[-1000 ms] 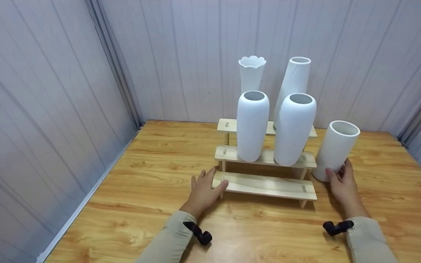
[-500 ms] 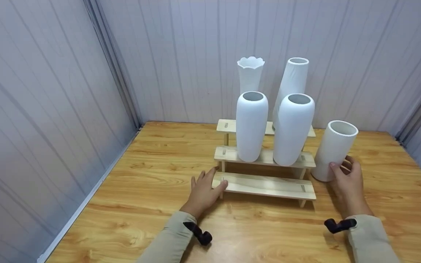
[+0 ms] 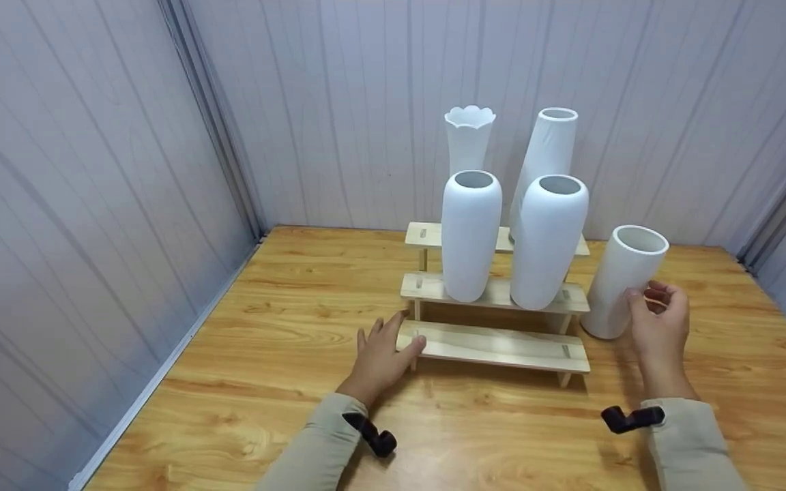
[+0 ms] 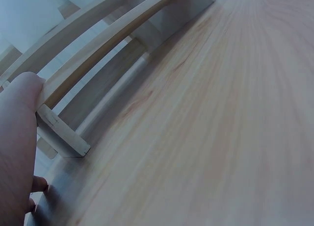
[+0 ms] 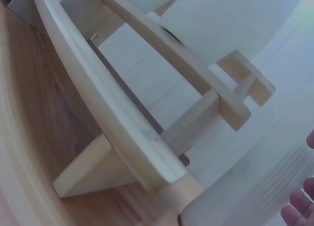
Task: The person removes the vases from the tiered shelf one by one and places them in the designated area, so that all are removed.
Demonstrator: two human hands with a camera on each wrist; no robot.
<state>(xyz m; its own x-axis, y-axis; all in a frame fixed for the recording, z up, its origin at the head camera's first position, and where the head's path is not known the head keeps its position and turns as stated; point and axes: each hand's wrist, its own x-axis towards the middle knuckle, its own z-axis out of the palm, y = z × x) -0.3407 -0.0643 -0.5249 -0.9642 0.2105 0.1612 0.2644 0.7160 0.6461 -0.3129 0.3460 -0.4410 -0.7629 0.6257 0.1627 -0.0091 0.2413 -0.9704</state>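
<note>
In the head view, a plain white cylindrical vase (image 3: 615,286) stands on the table right of a three-tier wooden stand (image 3: 495,344). My right hand (image 3: 659,327) holds the vase's right side, thumb in front and fingers curled behind its edge. In the right wrist view, several fingertips (image 5: 297,209) show beside the pale vase (image 5: 245,191). My left hand (image 3: 379,358) rests at the left end of the stand's lowest shelf. Its thumb (image 4: 22,96) lies on the board in the left wrist view, while its other fingers are spread and reach down by the table.
Two white rounded vases, a left one (image 3: 471,239) and a right one (image 3: 548,242), stand on the middle shelf. Behind them on the top shelf are a scalloped-rim vase (image 3: 468,143) and a tapered vase (image 3: 551,150). Pale panelled walls (image 3: 366,102) enclose the wooden table (image 3: 284,293).
My right hand has slid up and to the right along the vase, its fingers showing more loosely bent. The vase stays at nearly the same spot, and my left hand has not moved.
</note>
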